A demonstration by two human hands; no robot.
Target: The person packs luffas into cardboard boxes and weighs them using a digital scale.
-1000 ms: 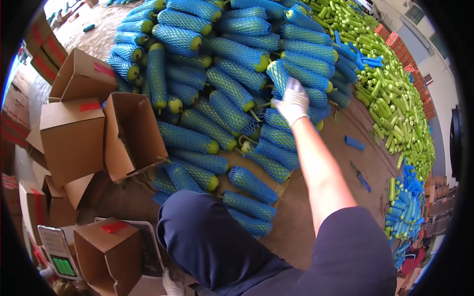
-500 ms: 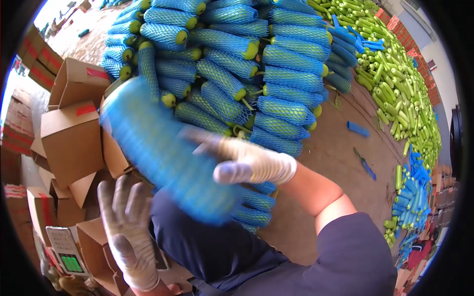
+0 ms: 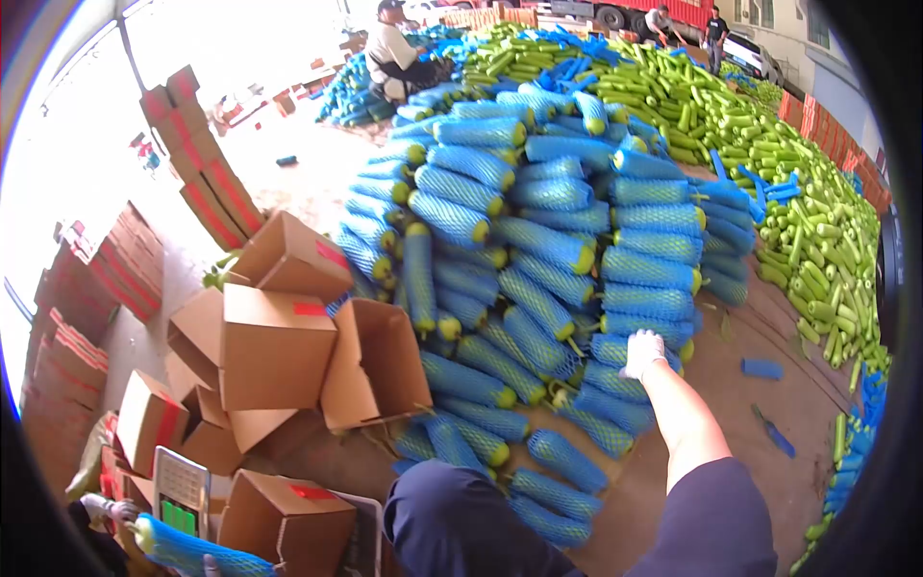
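My right hand [image 3: 644, 353], in a pale glove, reaches forward onto a row of the pile. Its fingers are curled over a long green gourd [image 3: 615, 348] in a blue mesh sleeve; the fingertips are partly hidden. At the bottom left edge, one fingertip of my left hand [image 3: 210, 567] shows against another mesh-sleeved gourd [image 3: 187, 548], the rest of the hand being cut off. A co-worker's gloved hand [image 3: 108, 507] is at that gourd's far end. More sleeved gourds [image 3: 548, 242] lie stacked around my right hand.
Open cardboard boxes [image 3: 279, 351] stand left of the pile, near a scale with a green display [image 3: 181, 490]. Bare green gourds [image 3: 817, 240] are heaped at right. A loose blue sleeve [image 3: 761, 368] lies on the floor. A seated person [image 3: 394, 53] is behind.
The sleeved gourd that was moving over my lap is now at the lower left. My right hand has gone out to the pile, and my view has tilted up and left.
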